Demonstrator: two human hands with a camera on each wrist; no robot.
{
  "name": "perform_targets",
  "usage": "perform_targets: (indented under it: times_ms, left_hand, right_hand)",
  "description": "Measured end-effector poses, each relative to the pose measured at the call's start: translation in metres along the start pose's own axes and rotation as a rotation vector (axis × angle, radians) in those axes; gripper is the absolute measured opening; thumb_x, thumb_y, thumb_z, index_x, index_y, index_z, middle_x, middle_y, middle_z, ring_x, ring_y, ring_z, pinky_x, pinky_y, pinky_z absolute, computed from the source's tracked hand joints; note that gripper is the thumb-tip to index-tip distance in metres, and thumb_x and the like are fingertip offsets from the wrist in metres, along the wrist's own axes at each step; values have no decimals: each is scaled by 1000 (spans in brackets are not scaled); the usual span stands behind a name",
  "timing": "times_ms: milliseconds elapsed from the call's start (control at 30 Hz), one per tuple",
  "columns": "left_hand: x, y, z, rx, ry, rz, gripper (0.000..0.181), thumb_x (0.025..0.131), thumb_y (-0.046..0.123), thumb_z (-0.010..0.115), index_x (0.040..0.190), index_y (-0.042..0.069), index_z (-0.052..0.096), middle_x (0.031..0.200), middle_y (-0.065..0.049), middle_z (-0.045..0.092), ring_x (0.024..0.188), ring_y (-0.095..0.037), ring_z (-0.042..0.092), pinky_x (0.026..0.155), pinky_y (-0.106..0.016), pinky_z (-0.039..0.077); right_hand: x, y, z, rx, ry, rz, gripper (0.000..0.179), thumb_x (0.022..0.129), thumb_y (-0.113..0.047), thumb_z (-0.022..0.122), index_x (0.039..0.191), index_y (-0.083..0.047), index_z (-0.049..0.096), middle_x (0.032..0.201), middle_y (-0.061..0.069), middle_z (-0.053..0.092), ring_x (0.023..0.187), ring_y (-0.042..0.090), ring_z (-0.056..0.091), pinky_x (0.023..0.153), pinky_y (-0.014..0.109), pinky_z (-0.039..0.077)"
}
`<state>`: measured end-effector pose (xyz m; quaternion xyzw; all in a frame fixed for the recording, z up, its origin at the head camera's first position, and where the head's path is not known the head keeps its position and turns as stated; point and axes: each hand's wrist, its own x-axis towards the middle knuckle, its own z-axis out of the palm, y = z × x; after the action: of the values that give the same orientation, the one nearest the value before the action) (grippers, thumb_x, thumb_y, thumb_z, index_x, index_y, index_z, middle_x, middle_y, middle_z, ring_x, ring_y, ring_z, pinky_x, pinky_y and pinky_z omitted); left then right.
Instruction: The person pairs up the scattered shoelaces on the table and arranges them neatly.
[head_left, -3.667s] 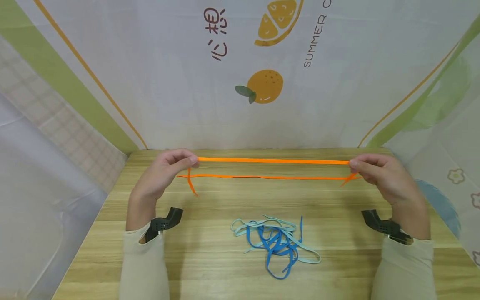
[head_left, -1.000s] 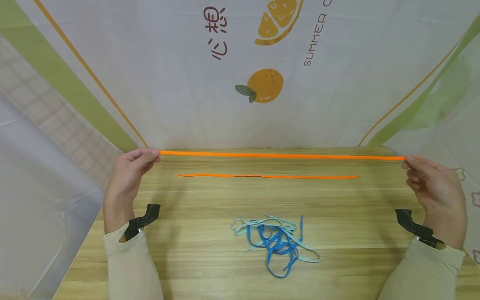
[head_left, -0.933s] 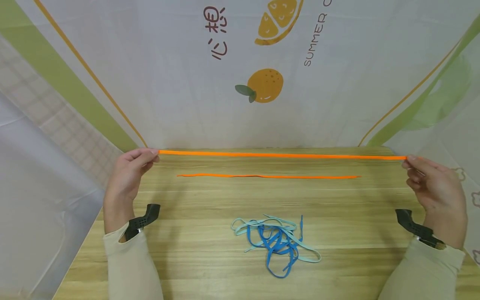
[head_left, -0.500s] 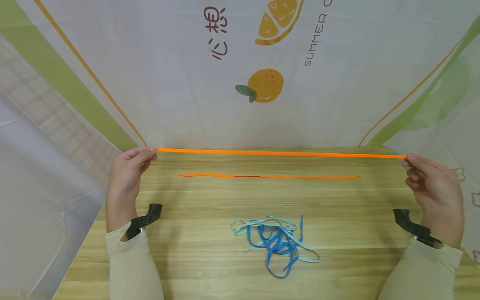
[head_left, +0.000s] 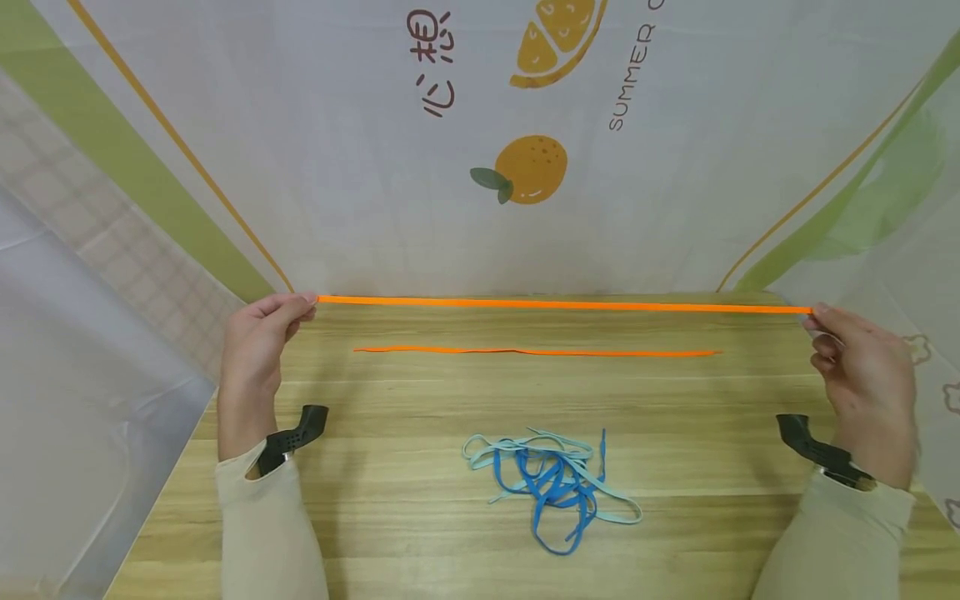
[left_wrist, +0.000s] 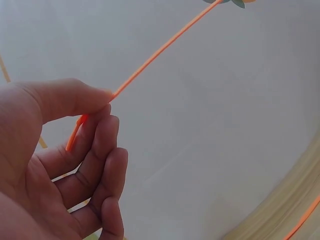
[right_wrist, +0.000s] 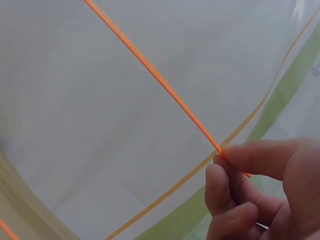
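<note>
"What are the fingers doing?"

"Left hand (head_left: 258,337) and right hand (head_left: 870,358) each pinch a flat orange fabric lace (head_left: 562,305), stretched straight above the wood-grain tabletop (head_left: 420,533)."

"Farther out?"

"Thin orange lace (head_left: 592,354) across the tabletop's far part; tangled blue and pale-aqua laces (head_left: 553,498) at its near middle."

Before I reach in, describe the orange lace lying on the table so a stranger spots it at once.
On the wooden table, look past the blue and mint tangle toward the printed cloth. There the loose orange lace runs nearly straight, side to side. The held orange lace is stretched between left hand and right hand; this one touches neither.
</note>
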<state>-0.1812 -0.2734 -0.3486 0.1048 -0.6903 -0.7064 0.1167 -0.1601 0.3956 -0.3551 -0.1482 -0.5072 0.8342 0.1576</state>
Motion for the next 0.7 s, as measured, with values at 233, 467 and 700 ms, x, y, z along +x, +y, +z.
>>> perform_targets:
  times_ms: [233,467,700]
  left_hand:
    - [4,-3,2,121,18,-29,16,104,22,78,90,20,86,97,17,77,116,-13,60,109,-32,42]
    - [8,-8,4,212,32,-39,16,105,24,74,96,19,86,101,20,75,132,-16,52,121,-48,31]
    - [11,-14,7,278,54,-46,17,103,27,77,108,13,86,103,20,73,118,-13,55,104,-38,39]
  right_hand:
    - [0,-1,3,-51,60,18,9,101,-6,80,94,-7,87,79,4,77,63,15,46,54,29,23]
    - [4,0,5,-108,66,53,10,99,-7,83,89,-8,87,76,0,77,62,14,51,51,24,36]
    - [10,8,2,-132,66,71,15,100,-7,82,85,-8,86,75,-1,76,59,13,49,49,24,35]
